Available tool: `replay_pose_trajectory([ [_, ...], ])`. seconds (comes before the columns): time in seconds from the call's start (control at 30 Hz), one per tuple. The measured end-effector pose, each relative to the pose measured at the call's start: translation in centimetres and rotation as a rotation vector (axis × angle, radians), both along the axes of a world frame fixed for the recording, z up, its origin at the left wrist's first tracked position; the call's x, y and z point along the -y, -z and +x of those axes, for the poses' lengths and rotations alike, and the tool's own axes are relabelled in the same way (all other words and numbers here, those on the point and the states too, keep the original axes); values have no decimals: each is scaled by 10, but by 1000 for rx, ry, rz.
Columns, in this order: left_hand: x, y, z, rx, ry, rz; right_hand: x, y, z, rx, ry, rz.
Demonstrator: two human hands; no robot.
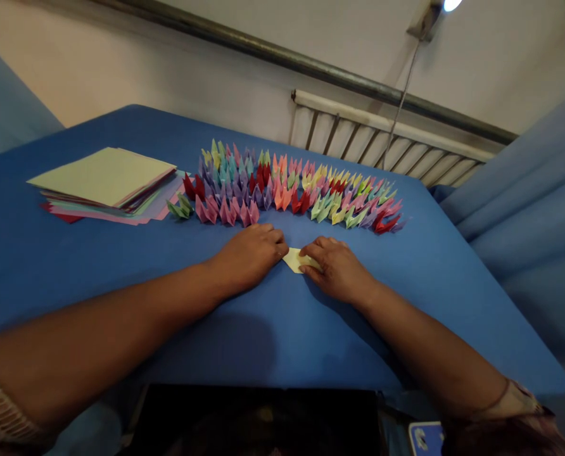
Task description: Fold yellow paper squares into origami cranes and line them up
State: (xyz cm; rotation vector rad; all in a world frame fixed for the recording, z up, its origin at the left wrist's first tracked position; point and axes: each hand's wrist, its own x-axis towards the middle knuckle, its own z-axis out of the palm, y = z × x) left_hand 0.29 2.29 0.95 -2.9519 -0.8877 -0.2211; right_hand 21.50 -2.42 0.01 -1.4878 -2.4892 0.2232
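A small piece of pale yellow folded paper point(292, 260) lies on the blue table between my two hands. My left hand point(254, 253) is closed at the paper's left corner, its fingertips pinching or pressing there. From the other side, my right hand point(334, 266) grips the paper's right part between thumb and fingers, hiding that end. Just beyond my hands stand rows of folded paper cranes point(282, 187) in many colours.
A stack of coloured paper sheets point(106, 177), pale yellow on top, sits on the blue table point(168, 354) at the left. Behind the table are a radiator point(349, 126) and a pipe point(282, 54) along the wall. Blue curtain cloth point(539, 209) hangs at the right.
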Motion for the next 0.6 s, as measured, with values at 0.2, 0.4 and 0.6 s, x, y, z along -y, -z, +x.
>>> replay_pose_trajectory([
  [0.2, 10, 2, 7, 18, -20, -132, 14, -4, 1, -25, 44, -95],
  [0.4, 18, 0, 12, 16, -15, -167, -8, 5, 15, -174, -148, -24],
  [0.6, 15, 1, 12, -20, -4, -52, -10, 4, 14, -223, -255, -42],
])
